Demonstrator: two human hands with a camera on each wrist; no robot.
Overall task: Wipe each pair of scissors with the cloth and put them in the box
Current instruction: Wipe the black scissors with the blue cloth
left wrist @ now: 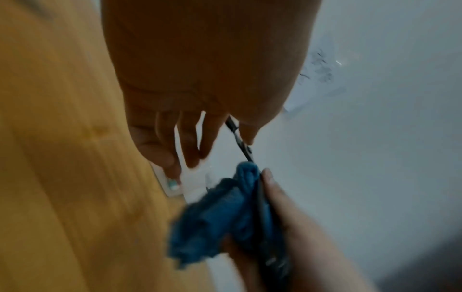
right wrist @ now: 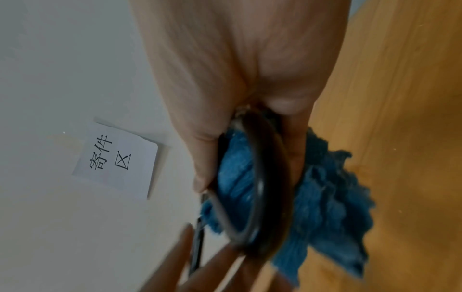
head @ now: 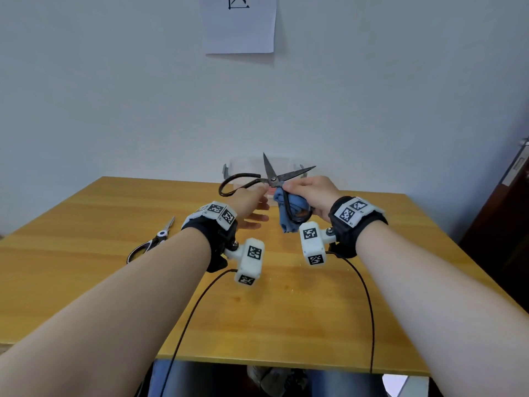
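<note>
Black iron scissors point(head: 272, 177) are held in the air over the table's far side, blades spread apart and pointing up. My left hand point(head: 257, 196) pinches the shank of one handle point(left wrist: 240, 140) between thumb and forefinger, its other fingers straight. My right hand point(head: 307, 193) grips the other handle loop point(right wrist: 260, 177) together with a bunched blue cloth point(head: 289, 209) that hangs below it. The cloth point(left wrist: 225, 213) sits against the scissors just under the pivot. A clear plastic box point(head: 243, 166) stands behind the hands at the wall. A second pair of scissors point(head: 151, 242), with black handles, lies flat on the table at the left.
The wooden table point(head: 286, 305) ends at the wall beyond the box. A paper sheet point(head: 239, 24) with printed characters hangs on the wall. Two black cables point(head: 369, 310) run from the wrist cameras over the near table edge. A dark door or cabinet point(head: 509, 224) stands at the right.
</note>
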